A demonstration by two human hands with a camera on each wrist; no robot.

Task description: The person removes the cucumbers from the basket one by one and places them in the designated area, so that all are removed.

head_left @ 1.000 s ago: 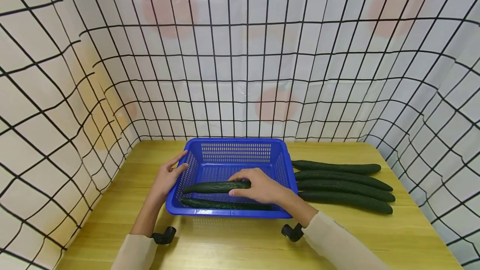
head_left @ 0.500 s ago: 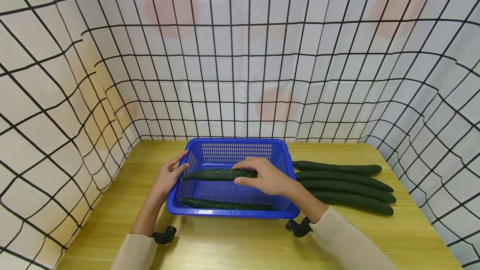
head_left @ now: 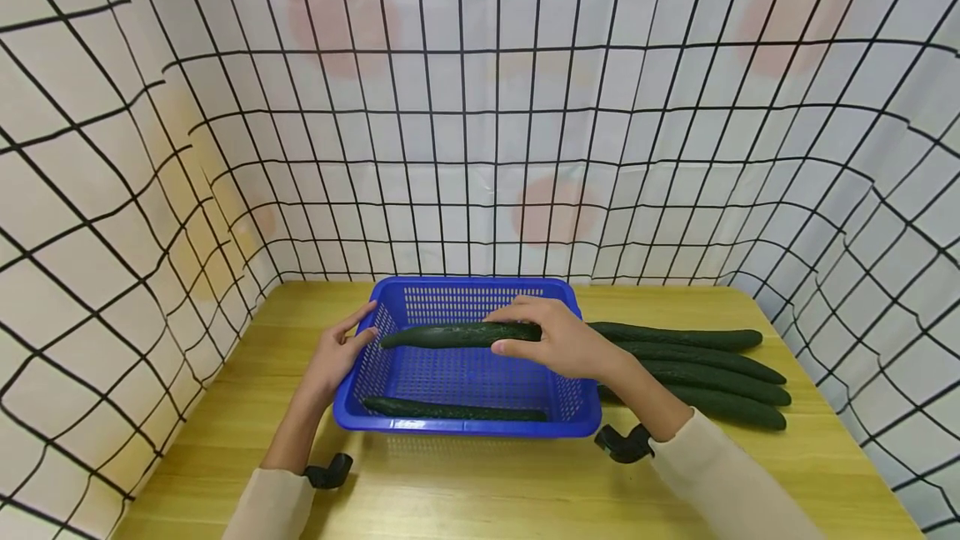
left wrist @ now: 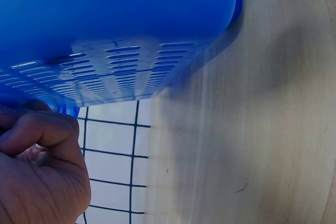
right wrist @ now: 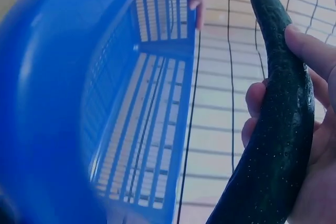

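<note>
My right hand grips a dark green cucumber by its right part and holds it level above the blue basket. In the right wrist view thumb and fingers wrap this cucumber, clear of the basket's rim. My left hand holds the basket's left rim, with the thumb over the edge; in the left wrist view its fingers curl at the rim beside the slotted wall. A second cucumber lies in the basket along the near side.
Several cucumbers lie side by side on the wooden table right of the basket, the farthest cucumber near the back. A white wall with a black wire grid encloses the table's back and sides.
My right hand has lifted the cucumber from low in the basket and carried it up, back and to the right. The left hand stays on the rim.
</note>
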